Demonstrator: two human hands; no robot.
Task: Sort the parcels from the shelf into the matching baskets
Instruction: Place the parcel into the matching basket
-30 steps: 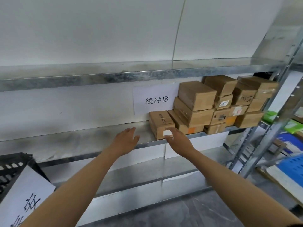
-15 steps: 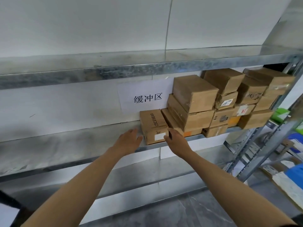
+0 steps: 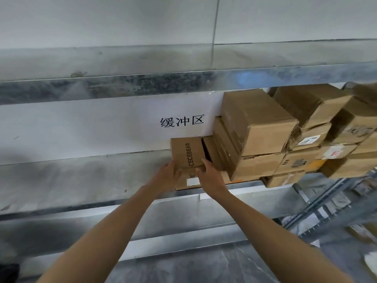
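Brown box [image 3: 186, 154] with black lettering, grey mottled shelf [image 3: 81, 180], perhaps galvanised

Both bare forearms reach up and forward, converging from the lower corners. The left hand [image 3: 166, 177] clasps the left side of a small brown cardboard box [image 3: 186, 152], thumb across its front. The right hand [image 3: 211, 177] clasps the right side, fingers [image 3: 204, 162] pointing up along its edge, thumb on the front.
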